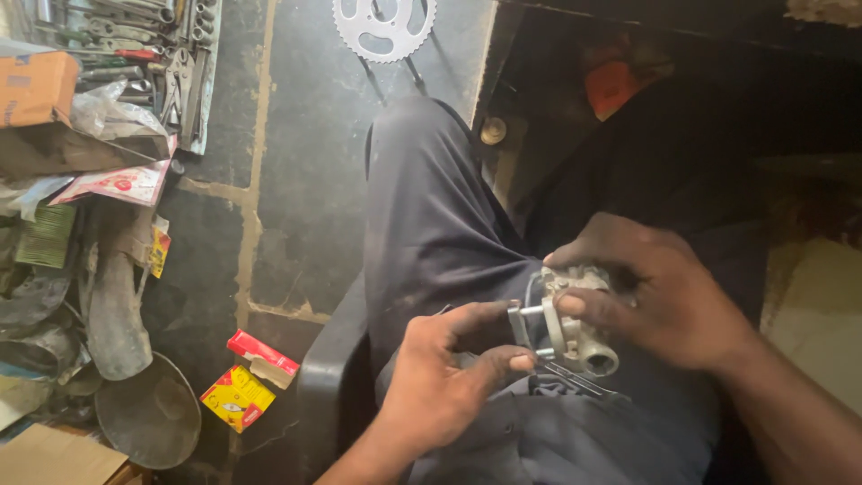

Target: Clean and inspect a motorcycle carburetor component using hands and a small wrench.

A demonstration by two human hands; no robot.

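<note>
Fingers of the right hand (669, 296) are curled closed around a small silver metal part (575, 319), with the thumb laid across its flange and the other fingers wrapped over its top. Fingers of the left hand (440, 382) are bent in a pinch, thumb and forefinger closed on the bracket-like left end of the same part, where two thin pins are seen projecting. The part is held above the lap, over dark trousers (431, 224), and its round open port is turned toward the camera. Much of its body is hidden by the right hand, so its full shape cannot be told.

A dark plastic chair (328, 386) is seen beneath the person. To the left, a red box (262, 352) and a yellow box (236, 397) are lying on the floor, just beside a round dark metal pan (148, 415). A toothed silver sprocket (384, 27) is lying at the top of the view, well apart from the hands. A tray of hand tools (148, 54), an orange carton (36, 85) and crumpled packets are piled at the upper left.

The floor (305, 162) is made of dark, cracked stone slabs with pale joints. The right side of the scene is left in deep shadow.
</note>
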